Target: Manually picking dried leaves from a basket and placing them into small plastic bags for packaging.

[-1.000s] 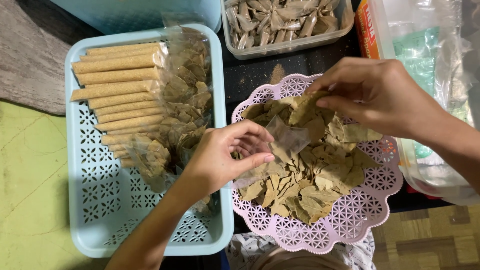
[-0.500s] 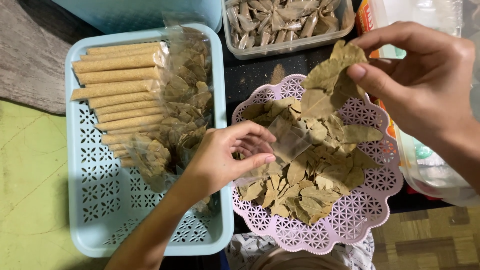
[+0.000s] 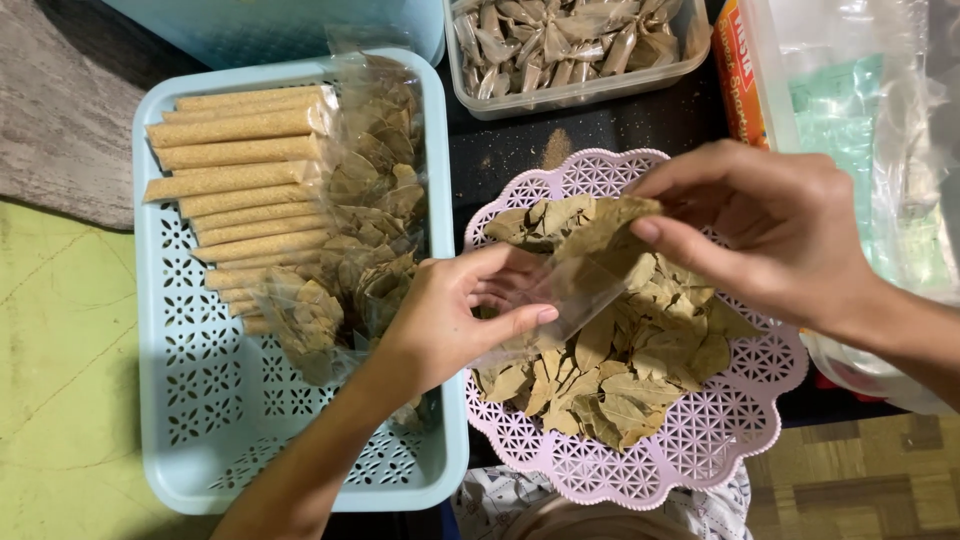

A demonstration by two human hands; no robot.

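My left hand pinches a small clear plastic bag over the left side of a pink lattice basket. The basket holds a heap of dried bay leaves. My right hand grips a few dried leaves between thumb and fingers, right at the bag's mouth. The leaves' lower ends appear to lie inside the bag.
A light blue lattice tray at left holds several tan stick packets and filled bags of leaves. A clear tub of small wrapped packets stands at the back. Clear plastic bags and an orange box sit at right.
My right hand picked leaves from the basket, lifted them up, then brought them down to the mouth of the bag. My left hand stayed in place with the bag.
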